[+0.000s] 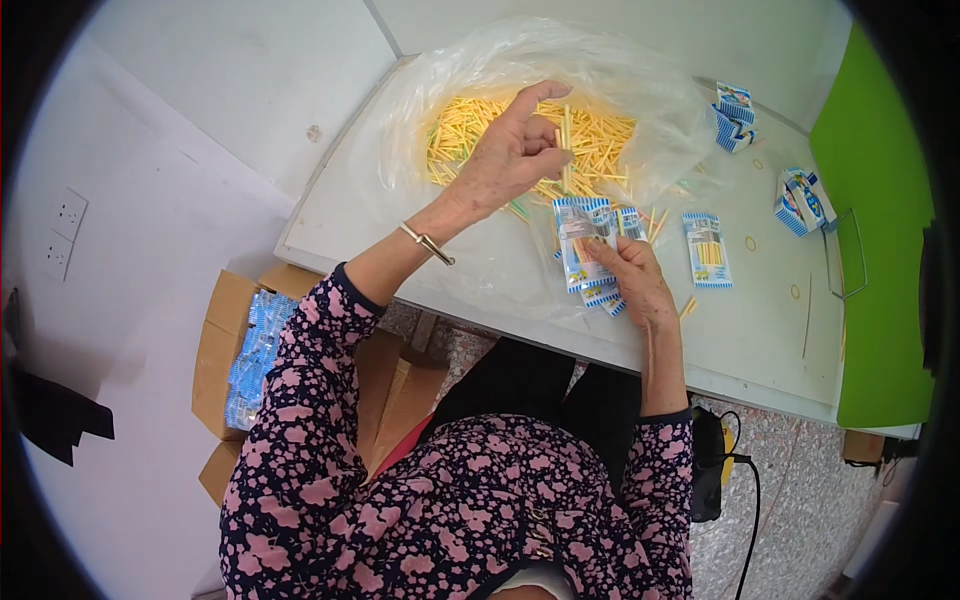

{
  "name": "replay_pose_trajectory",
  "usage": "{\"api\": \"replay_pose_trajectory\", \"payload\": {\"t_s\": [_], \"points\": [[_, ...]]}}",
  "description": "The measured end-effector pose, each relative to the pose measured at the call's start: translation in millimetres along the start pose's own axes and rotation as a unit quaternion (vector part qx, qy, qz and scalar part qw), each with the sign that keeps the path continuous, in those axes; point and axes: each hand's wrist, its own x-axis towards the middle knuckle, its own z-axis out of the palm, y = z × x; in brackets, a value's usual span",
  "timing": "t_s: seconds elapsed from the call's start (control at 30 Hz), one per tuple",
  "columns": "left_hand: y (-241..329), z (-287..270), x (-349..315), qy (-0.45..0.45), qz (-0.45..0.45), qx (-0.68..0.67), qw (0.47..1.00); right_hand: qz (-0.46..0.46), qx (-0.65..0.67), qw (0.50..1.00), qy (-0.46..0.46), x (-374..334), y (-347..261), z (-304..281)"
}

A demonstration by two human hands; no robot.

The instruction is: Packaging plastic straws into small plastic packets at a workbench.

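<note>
My left hand (512,150) is raised over a clear plastic bag (640,90) and pinches a few thin yellow sticks (566,135) upright between thumb and fingers. The bag lies open on the white table (760,330) and holds a heap of yellow sticks (470,125). My right hand (632,278) rests on the table nearer to me and holds a small blue-and-white striped packet (580,245), with more such packets stacked under it.
Another filled packet (707,250) lies to the right, and bundles of packets (735,117) (800,200) sit farther right. Small rubber bands dot the table. A green board (880,250) stands at the right. A cardboard box of blue packets (250,355) sits on the floor at the left.
</note>
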Motion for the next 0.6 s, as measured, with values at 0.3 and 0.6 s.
{"api": "replay_pose_trajectory", "payload": {"t_s": [0.3,0.6], "points": [[-0.2,16.0,-6.5,-0.036,-0.013,-0.018,0.999,0.000,-0.001,1.000,-0.017,-3.0,-1.8,-0.7],[-7.7,12.8,-15.2,-0.058,-0.078,0.047,0.994,-0.001,0.016,1.000,-0.023,-5.8,-3.0,0.1]]}}
